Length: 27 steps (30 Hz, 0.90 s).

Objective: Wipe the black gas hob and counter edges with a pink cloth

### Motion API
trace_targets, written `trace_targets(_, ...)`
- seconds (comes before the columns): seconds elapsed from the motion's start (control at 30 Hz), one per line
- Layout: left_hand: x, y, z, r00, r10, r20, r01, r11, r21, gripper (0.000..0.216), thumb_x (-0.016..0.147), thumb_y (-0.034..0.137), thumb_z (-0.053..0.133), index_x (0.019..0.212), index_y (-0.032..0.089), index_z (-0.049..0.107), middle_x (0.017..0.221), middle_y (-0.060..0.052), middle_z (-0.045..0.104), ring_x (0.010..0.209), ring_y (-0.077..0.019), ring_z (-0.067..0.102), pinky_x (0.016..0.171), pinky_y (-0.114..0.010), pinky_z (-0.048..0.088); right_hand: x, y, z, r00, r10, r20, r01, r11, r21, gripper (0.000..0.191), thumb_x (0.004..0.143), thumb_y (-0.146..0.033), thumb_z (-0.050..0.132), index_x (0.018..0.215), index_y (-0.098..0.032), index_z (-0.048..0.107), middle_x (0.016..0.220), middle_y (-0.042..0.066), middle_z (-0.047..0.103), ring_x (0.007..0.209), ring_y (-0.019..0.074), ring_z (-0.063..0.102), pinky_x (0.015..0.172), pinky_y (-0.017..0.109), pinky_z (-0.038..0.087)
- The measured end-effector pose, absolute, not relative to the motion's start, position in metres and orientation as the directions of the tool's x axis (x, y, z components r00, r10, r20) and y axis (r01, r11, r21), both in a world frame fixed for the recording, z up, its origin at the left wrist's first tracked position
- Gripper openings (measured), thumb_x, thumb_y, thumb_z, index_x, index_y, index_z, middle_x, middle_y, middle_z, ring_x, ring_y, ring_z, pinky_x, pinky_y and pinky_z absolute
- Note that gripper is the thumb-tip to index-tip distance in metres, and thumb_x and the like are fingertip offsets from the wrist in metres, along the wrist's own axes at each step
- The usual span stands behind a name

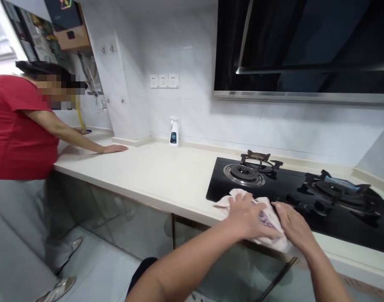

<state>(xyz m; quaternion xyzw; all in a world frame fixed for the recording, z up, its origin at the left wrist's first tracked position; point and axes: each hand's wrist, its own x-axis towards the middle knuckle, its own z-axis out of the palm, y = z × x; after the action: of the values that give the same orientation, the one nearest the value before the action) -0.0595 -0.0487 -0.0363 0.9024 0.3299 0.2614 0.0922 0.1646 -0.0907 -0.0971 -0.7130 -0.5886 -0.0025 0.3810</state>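
A pale pink cloth (275, 214) with a purple pattern lies bunched over the front edge of the black gas stove (276, 186) and the counter. My left hand (248, 216) grips it from above, fingers spread and curled into the folds, thumb toward the right. Against the cloth's right side rests my right hand (294, 224), fingers extended; part of it is turned away, and I cannot see whether it pinches the fabric. Just behind the cloth is the left burner (244, 174), its pan support (261, 161) lifted off and set behind it.
A white spray bottle (174, 133) stands by the wall on the pale counter (141, 174). At the left, a person in a red top (18, 126) leans over, one hand (115, 149) flat on the counter. A black range hood (301, 50) overhangs the stove. The right burner (339, 193) holds something blue.
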Motion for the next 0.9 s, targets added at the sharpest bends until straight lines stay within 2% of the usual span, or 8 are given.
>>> trace_targets(0.07, -0.045, -0.056, -0.043, 0.656, 0.621, 0.429, 0.517, -0.784, 0.344, 0.086, 0.058, 0.086, 0.077, 0.127, 0.035, 0.072, 0.139, -0.013, 0.059, 0.128, -0.0435, 0.052, 0.107, -0.068, 0.039, 0.168, -0.091, -0.093, 0.344, 0.834, 0.432, 0.796, -0.015, -0.605, 0.066, 0.099, -0.064, 0.023, 0.117, -0.022, 0.071, 0.129, 0.013, 0.072, 0.128, 0.029, 0.062, 0.117, 0.048, 0.044)
trace_targets(0.13, -0.042, -0.058, -0.051, 0.654, 0.602, 0.459, 0.488, -0.799, 0.352, 0.079, 0.057, 0.084, 0.078, 0.119, 0.035, 0.075, 0.133, -0.01, 0.062, 0.123, -0.0407, 0.054, 0.105, -0.065, 0.042, 0.171, -0.092, -0.091, 0.35, 0.837, 0.42, 0.791, -0.024, -0.611, 0.064, 0.096, -0.065, 0.028, 0.113, -0.023, 0.072, 0.128, 0.012, 0.072, 0.126, 0.0291, 0.064, 0.116, 0.047, 0.045)
trace_targets(0.27, -0.068, -0.049, -0.067, 0.558, 0.575, 0.598, 0.458, -0.815, 0.356, 0.064, 0.061, 0.073, 0.084, 0.11, 0.032, 0.079, 0.131, -0.008, 0.065, 0.12, -0.0351, 0.057, 0.104, -0.056, 0.045, 0.174, -0.09, -0.093, 0.296, 0.849, 0.438, 0.856, -0.031, -0.517, 0.058, 0.088, -0.067, 0.04, 0.105, -0.025, 0.076, 0.13, 0.011, 0.072, 0.127, 0.0321, 0.063, 0.116, 0.051, 0.044)
trace_targets(0.37, -0.119, -0.038, -0.071, 0.421, 0.615, 0.667, 0.536, -0.762, 0.364, 0.056, 0.066, 0.064, 0.086, 0.11, 0.031, 0.079, 0.134, -0.008, 0.066, 0.123, -0.0336, 0.058, 0.106, -0.054, 0.044, 0.176, -0.087, -0.097, 0.278, 0.842, 0.462, 0.876, -0.025, -0.481, 0.059, 0.088, -0.068, 0.041, 0.108, -0.026, 0.077, 0.131, 0.01, 0.071, 0.128, 0.032, 0.063, 0.115, 0.052, 0.045)
trace_targets(0.5, -0.211, -0.02, -0.065, 0.297, 0.707, 0.641, 0.706, -0.615, 0.352, 0.047, 0.08, 0.054, 0.081, 0.12, 0.032, 0.075, 0.143, -0.008, 0.062, 0.134, -0.0335, 0.055, 0.111, -0.054, 0.042, 0.178, -0.085, -0.102, 0.268, 0.838, 0.476, 0.888, -0.023, -0.459, 0.059, 0.087, -0.067, 0.042, 0.11, -0.025, 0.076, 0.132, 0.011, 0.07, 0.128, 0.0325, 0.063, 0.115, 0.053, 0.045)
trace_targets(0.73, -0.324, 0.02, -0.056, 0.038, 0.803, 0.595, 0.873, -0.316, 0.371, 0.042, 0.084, 0.045, 0.078, 0.123, 0.03, 0.072, 0.148, -0.009, 0.058, 0.138, -0.036, 0.053, 0.117, -0.061, 0.034, 0.177, -0.083, -0.107, 0.232, 0.834, 0.501, 0.916, -0.014, -0.401, 0.06, 0.089, -0.065, 0.041, 0.115, -0.023, 0.074, 0.134, 0.013, 0.068, 0.13, 0.0338, 0.061, 0.115, 0.057, 0.044)
trace_targets(0.8, -0.334, 0.023, -0.055, -0.002, 0.81, 0.587, 0.871, -0.286, 0.398, 0.042, 0.083, 0.044, 0.079, 0.122, 0.03, 0.072, 0.149, -0.009, 0.057, 0.139, -0.0355, 0.053, 0.118, -0.06, 0.034, 0.177, -0.082, -0.109, 0.23, 0.831, 0.507, 0.922, -0.019, -0.387, 0.058, 0.09, -0.064, 0.041, 0.116, -0.023, 0.073, 0.135, 0.013, 0.068, 0.13, 0.0334, 0.061, 0.115, 0.057, 0.044)
trace_targets(0.9, -0.335, 0.014, -0.055, 0.043, 0.783, 0.621, 0.842, -0.363, 0.4, 0.04, 0.083, 0.044, 0.08, 0.119, 0.029, 0.072, 0.145, -0.008, 0.059, 0.137, -0.0323, 0.054, 0.117, -0.053, 0.038, 0.178, -0.081, -0.112, 0.22, 0.831, 0.511, 0.931, -0.022, -0.364, 0.057, 0.09, -0.063, 0.041, 0.117, -0.023, 0.072, 0.135, 0.013, 0.067, 0.131, 0.0333, 0.06, 0.115, 0.056, 0.043)
